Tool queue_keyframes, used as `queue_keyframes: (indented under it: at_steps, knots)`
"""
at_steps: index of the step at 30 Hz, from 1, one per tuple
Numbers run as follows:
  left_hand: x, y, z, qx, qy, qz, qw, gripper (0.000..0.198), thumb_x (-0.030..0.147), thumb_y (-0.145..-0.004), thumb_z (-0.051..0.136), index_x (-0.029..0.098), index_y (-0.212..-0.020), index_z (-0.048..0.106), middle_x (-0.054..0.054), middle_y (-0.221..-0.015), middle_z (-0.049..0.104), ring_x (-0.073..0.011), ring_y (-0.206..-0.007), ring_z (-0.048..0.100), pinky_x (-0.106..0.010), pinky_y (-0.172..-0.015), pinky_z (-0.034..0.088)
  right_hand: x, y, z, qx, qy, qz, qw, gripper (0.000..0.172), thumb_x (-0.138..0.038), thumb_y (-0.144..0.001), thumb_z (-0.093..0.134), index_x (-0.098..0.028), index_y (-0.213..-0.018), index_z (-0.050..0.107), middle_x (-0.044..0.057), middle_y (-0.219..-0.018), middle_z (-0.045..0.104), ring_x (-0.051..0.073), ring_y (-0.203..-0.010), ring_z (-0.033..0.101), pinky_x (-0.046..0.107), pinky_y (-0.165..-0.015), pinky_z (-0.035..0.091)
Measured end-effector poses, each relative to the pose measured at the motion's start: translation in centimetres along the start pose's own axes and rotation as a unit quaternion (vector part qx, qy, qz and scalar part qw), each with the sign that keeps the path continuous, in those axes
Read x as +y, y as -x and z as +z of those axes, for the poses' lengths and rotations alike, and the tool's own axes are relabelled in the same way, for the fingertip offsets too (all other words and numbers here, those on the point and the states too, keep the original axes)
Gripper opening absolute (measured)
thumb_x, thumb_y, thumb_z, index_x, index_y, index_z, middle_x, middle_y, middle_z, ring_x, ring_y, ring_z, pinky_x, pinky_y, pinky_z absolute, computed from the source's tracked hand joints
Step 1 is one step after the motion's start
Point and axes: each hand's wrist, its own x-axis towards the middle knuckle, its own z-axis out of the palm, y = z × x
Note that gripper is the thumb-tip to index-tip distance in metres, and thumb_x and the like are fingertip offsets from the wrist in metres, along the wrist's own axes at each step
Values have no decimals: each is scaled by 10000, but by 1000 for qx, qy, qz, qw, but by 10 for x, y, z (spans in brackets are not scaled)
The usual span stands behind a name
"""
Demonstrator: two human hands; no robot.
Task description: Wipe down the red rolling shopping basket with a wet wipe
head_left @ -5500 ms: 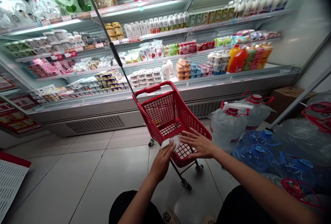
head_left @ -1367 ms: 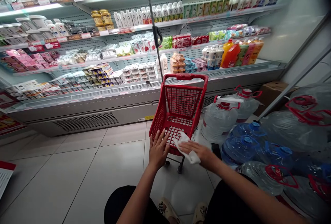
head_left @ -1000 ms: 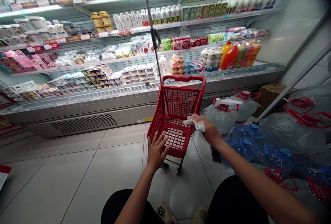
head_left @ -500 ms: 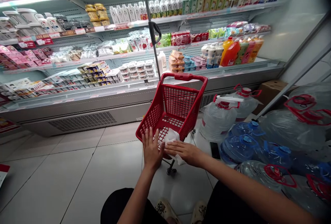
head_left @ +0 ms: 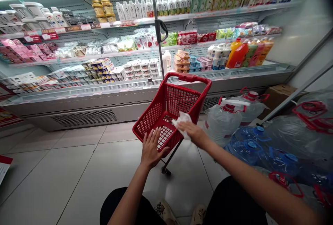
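A small red plastic shopping cart (head_left: 153, 112) with lattice walls stands in front of me, its handle toward the fridge. My left hand (head_left: 152, 148) lies against the cart's near edge, fingers stretched out and apart, holding nothing. At the right side wall's upper rim, my right hand (head_left: 191, 131) presses a crumpled white wipe (head_left: 184, 117). Part of the wipe sticks out past the fingertips, and the rest is hidden under the palm. Below the basket a metal leg runs down to a dark caster (head_left: 165, 171).
Behind the cart runs an open fridge (head_left: 85, 103) stocked with dairy and drinks. To the right, large water jugs (head_left: 221, 124) with red handles and blue water jugs (head_left: 246, 148) crowd the floor, near a cardboard box (head_left: 279, 93). My shoes (head_left: 166, 211) are below.
My right hand has moved with the wipe from the cart's near edge up and right to its right side. The cart has turned slightly. My left hand stays at the near edge.
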Motion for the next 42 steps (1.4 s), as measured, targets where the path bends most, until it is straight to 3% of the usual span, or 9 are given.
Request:
queue_keyframes:
  at_steps: [5,12,15,22,24,28,33,36,42]
  knots:
    - [-14,0,-2,-11,-21,18,1000,929,691,-959,515,262,-1674,105,-87,-1660,395,-296,-1526,377,-527,-1279,204,-53,-12,28,-35,-42,-80,995,582,-75,-1016,434,-245,-1572,436,51,-1558,535,157,-1479,445,433,-1250,375]
    - [-19,11,-9,-27,-31,37,998,844,639,-1013,455,263,-1673,89,-88,-1673,368,-246,-1538,364,-477,-1297,166,77,-13,-34,-28,13,19,999,616,-11,-970,335,-284,-1465,579,4,-1527,570,133,-1435,500,383,-1279,294]
    - [-17,14,-15,-32,-29,35,998,819,626,-1020,449,268,-1671,105,-86,-1672,372,-234,-1542,356,-473,-1299,161,97,-13,-45,-3,28,50,998,600,-28,-977,312,-237,-1476,572,59,-1541,553,169,-1465,468,426,-1288,269]
    - [5,9,-8,-21,-55,-66,996,883,745,-923,520,335,-1649,232,-103,-1680,351,-392,-1515,370,-668,-1230,204,-20,-11,15,-44,-24,-39,998,646,-101,-1027,359,-341,-1626,322,-26,-1609,457,151,-1489,427,441,-1255,375]
    - [14,8,-2,-5,-65,-89,994,822,712,-949,502,330,-1641,274,-103,-1679,353,-400,-1519,357,-676,-1218,224,-32,-9,18,-71,-43,-70,994,661,-120,-1042,351,-400,-1634,260,-67,-1625,411,136,-1488,424,432,-1263,367]
    - [19,13,3,14,-70,-67,995,682,630,-1012,431,348,-1623,324,-61,-1647,418,-362,-1508,388,-637,-1236,237,29,-5,-17,-72,-32,-72,994,640,-73,-1026,344,-352,-1602,361,-40,-1587,488,140,-1474,446,458,-1267,350]
    - [16,16,0,20,-65,-56,996,644,580,-1031,424,364,-1626,304,-24,-1634,437,-333,-1497,415,-603,-1231,277,132,-2,-68,7,81,55,995,649,-27,-977,346,-305,-1545,493,9,-1583,503,199,-1484,442,487,-1283,313]
    - [18,15,0,23,-62,-57,996,638,574,-1038,415,361,-1628,297,-30,-1620,457,-325,-1484,438,-595,-1230,283,130,-2,-60,28,85,77,993,646,-29,-971,336,-264,-1555,485,40,-1573,520,214,-1482,449,507,-1285,303]
    - [21,14,0,19,-55,-53,997,650,568,-1038,416,358,-1636,270,-28,-1618,459,-312,-1485,440,-571,-1234,294,77,-3,-27,-47,36,-31,998,590,-73,-1015,345,-307,-1533,505,-28,-1562,532,128,-1458,469,372,-1261,344]
